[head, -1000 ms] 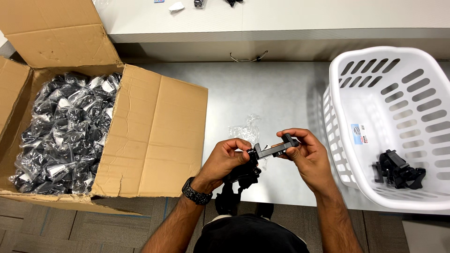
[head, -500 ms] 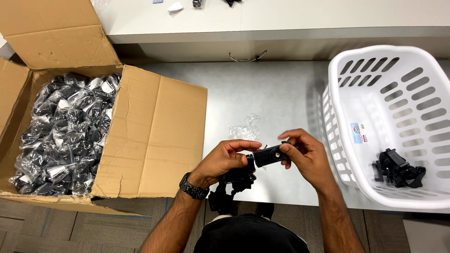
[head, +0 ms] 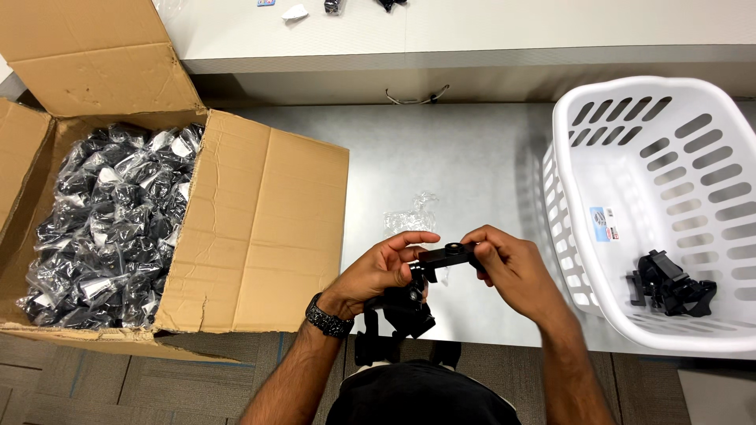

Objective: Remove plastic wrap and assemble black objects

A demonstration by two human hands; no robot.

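Both hands met low in the middle of the view over the grey metal table (head: 472, 157), sharing one black articulated clamp mount (head: 409, 299). The left hand (head: 376, 271) cupped the mount's lower jointed body, fingers curled around it and thumb raised near the top, while the right hand (head: 508, 267) pinched the end of the mount's flat upper bar (head: 449, 254) between thumb and fingertips; the bar lay roughly level between the two hands. A dark wristwatch (head: 327, 319) sat on the left wrist. Just behind the hands, at about 12 o'clock from them, a crumpled clear plastic bag (head: 409, 216) lay on the table, near but apart from the fingers. At 9 o'clock stood an open cardboard box (head: 260, 228), packed with black parts in clear bags (head: 110, 228); its near flap hung toward the hands and lay between them and the contents. At 3 o'clock stood a white plastic laundry basket (head: 575, 165), its slotted wall just beside the right hand, with a few unwrapped black mounts (head: 669, 285) resting on its floor. At 12 o'clock, well apart, a pale shelf (head: 512, 27) ran across the far edge of the table.
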